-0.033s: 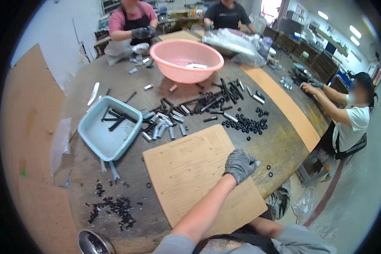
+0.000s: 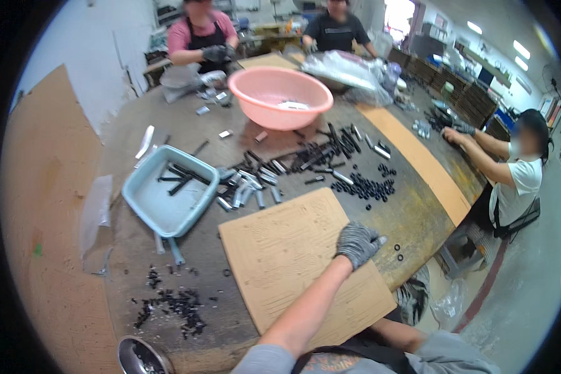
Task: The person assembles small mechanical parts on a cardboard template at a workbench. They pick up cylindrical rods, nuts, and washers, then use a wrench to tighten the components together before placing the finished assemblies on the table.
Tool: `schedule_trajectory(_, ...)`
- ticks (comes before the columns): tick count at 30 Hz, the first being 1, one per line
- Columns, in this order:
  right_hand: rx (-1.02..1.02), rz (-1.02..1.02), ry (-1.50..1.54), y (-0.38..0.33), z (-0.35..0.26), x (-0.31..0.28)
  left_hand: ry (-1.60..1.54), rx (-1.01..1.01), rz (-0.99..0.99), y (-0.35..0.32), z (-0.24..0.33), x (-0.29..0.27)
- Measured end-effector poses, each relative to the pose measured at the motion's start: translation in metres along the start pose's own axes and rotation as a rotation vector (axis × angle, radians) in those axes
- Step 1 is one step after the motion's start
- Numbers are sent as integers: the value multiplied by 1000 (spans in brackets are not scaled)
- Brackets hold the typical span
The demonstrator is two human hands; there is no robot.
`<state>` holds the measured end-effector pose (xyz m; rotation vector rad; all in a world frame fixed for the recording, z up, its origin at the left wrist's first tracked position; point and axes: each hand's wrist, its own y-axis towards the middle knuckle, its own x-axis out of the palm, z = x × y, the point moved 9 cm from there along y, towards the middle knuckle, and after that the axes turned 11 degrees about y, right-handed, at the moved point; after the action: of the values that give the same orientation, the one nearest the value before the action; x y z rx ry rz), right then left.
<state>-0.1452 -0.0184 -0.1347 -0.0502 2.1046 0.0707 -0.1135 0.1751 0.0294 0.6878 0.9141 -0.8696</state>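
A brown cardboard sheet (image 2: 287,249), marked with faint dents and lines, lies on the worn table in front of me. My left hand (image 2: 359,243), in a grey striped glove with a bare fingertip showing, is closed over the sheet's right edge; its fingers point right. Close to that hand are two small black rings (image 2: 398,252). My right forearm (image 2: 399,333) passes under the sheet's near corner, and the hand itself is hidden. Past the sheet lie a heap of black rings (image 2: 368,188), black bolts (image 2: 318,156) and silver tubes (image 2: 246,190).
A pale blue tray (image 2: 131,196) holding black bolts stands left. Small black parts (image 2: 174,308) are scattered near a metal bowl (image 2: 126,355). Farther back are a pink basin (image 2: 274,118) and plastic bags (image 2: 349,68). One co-worker (image 2: 523,174) works at right, two more across the table.
The whole view has shifted slightly, so things appear a little lower and farther right. My left hand stays on the cardboard's edge.
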Motion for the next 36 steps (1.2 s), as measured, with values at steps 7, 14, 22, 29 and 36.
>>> schedule_trajectory(7,186,-34,536,-27,13,-77,-132,39,395,-92,-52,-106)
schedule_trajectory(14,554,463,428,-58,19,-213,179,-605,721,-264,-130,-139)
schedule_trajectory(22,257,259,814,77,-11,-165,-576,-786,825,-315,-140,-65)
schedule_trajectory(29,71,238,315,210,12,-240,-657,-855,872,-316,-115,-88)
schedule_trajectory(36,-93,85,-226,396,64,-229,-220,-938,690,-306,-124,-86)
